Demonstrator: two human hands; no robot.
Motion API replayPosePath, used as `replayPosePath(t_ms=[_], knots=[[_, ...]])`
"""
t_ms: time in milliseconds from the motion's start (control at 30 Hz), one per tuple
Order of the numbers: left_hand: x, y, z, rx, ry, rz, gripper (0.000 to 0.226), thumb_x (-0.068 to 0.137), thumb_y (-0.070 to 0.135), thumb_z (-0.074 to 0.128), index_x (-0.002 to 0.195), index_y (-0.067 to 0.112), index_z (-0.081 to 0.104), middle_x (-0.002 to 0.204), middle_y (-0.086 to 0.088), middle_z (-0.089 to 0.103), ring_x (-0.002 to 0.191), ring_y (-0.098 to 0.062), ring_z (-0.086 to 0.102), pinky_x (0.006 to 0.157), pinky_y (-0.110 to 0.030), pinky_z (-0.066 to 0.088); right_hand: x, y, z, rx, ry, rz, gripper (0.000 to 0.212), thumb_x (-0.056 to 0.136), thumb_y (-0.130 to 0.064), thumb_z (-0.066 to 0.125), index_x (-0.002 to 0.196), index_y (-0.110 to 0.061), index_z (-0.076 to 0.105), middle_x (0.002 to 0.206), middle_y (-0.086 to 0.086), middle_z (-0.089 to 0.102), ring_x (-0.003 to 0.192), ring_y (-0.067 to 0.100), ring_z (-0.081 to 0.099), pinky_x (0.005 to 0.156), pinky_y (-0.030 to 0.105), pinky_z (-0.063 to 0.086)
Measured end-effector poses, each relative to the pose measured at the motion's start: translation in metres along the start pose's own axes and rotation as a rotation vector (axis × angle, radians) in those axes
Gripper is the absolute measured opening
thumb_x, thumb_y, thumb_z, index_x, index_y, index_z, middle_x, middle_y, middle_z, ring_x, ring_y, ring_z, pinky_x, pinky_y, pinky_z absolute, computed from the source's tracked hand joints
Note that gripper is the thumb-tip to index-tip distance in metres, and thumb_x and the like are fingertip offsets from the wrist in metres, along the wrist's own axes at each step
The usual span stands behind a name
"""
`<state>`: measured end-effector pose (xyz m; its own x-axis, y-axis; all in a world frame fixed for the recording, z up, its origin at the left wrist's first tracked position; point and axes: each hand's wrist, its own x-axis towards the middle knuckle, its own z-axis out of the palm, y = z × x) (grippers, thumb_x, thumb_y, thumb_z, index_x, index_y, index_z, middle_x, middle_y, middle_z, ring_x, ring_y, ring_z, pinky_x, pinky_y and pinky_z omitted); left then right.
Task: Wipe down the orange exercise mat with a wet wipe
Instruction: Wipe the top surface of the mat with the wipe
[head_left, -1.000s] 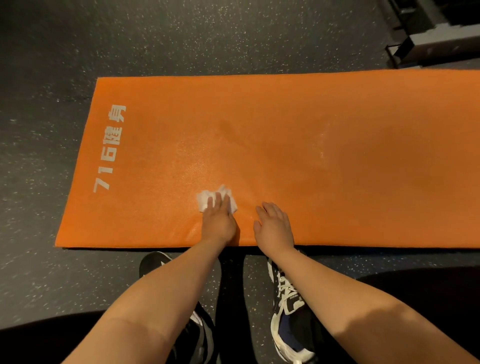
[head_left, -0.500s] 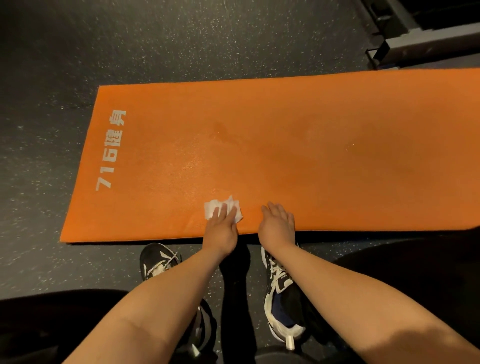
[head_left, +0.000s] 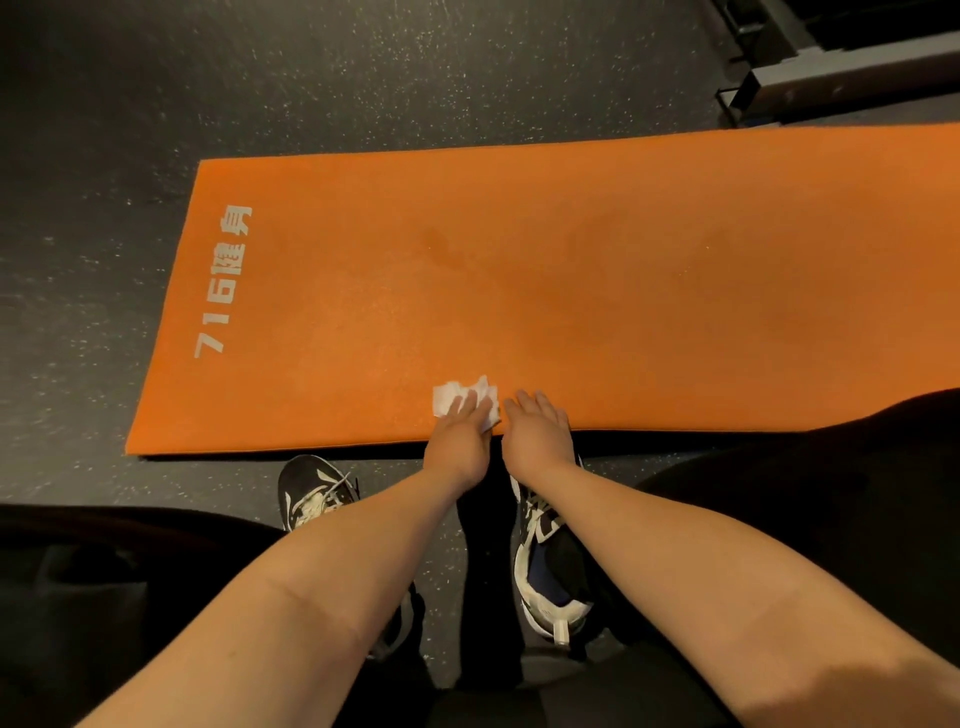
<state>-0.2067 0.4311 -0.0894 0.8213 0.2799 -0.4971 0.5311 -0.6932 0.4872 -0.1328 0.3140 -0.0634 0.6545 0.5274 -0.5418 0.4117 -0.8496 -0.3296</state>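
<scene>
Left hand (head_left: 457, 441) is pressed flat, fingers extended, upon a crumpled white wet wipe (head_left: 460, 397), which is pinned against the orange exercise mat (head_left: 571, 286) near its front edge. Right hand (head_left: 537, 434) is laid open, palm down, directly on the mat just beside the left; nothing is held in it.

The mat is spread flat on a dark speckled floor (head_left: 363, 78), its left end bearing white lettering (head_left: 223, 283), its right end running out of view. A darker patch is noted near the mat's middle; whether it is moisture or soiling cannot be told.

Handling, as judged: the wipe is light, limp and damp, and is best controlled by flat finger pressure over its bulk rather than by a pinch, lest it bunch or roll. The mat appears soft, flexible and light enough to creep under sideways strokes; bracing with the free palm is judged advisable.

Count: one mat, one wipe, two hands, two shoes (head_left: 317, 493) at the front edge.
</scene>
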Motion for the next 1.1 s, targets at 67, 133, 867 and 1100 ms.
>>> replayPosePath(t_ms=[67, 133, 867, 1100], knots=[[-0.008, 0.006, 0.006, -0.012, -0.028, 0.057, 0.067, 0.102, 0.009, 0.044, 0.161, 0.024, 0.016, 0.168, -0.005, 0.01, 0.155, -0.024, 0.004, 0.124, -0.038, 0.015, -0.005, -0.002, 0.001, 0.009, 0.0, -0.009, 0.06, 0.103, -0.015, 0.041, 0.16, -0.021, 0.025, 0.169, 0.0, 0.011, 0.156, 0.023, 0.0, 0.126, 0.045, 0.003], [-0.011, 0.007, 0.005, -0.062, -0.009, 0.056, 0.068, 0.098, 0.003, 0.044, 0.159, 0.027, 0.025, 0.166, -0.003, 0.019, 0.153, -0.021, 0.015, 0.12, -0.036, 0.026, -0.008, 0.0, 0.002, 0.042, 0.013, -0.017, 0.058, 0.102, -0.014, 0.041, 0.158, -0.021, 0.029, 0.169, 0.0, 0.015, 0.156, 0.023, 0.003, 0.126, 0.043, 0.004], [0.003, 0.026, -0.058, -0.812, 0.349, -0.296, 0.021, 0.103, 0.031, 0.053, 0.122, 0.024, 0.048, 0.088, -0.004, 0.059, 0.071, -0.017, 0.056, 0.057, -0.029, 0.043, 0.004, -0.022, -0.024, 0.898, 0.165, 0.225, 0.037, 0.098, -0.018, 0.058, 0.131, -0.027, 0.044, 0.098, 0.007, 0.063, 0.072, 0.02, 0.058, 0.058, 0.023, 0.049], [0.001, 0.018, -0.052, -0.841, 0.358, -0.328, 0.021, 0.102, 0.016, 0.052, 0.119, 0.023, 0.043, 0.07, -0.001, 0.048, 0.06, -0.018, 0.047, 0.055, -0.03, 0.036, 0.004, -0.022, -0.029, 0.953, 0.146, 0.27, 0.034, 0.098, -0.013, 0.058, 0.123, -0.025, 0.039, 0.098, 0.007, 0.056, 0.068, 0.016, 0.051, 0.043, 0.016, 0.038]])
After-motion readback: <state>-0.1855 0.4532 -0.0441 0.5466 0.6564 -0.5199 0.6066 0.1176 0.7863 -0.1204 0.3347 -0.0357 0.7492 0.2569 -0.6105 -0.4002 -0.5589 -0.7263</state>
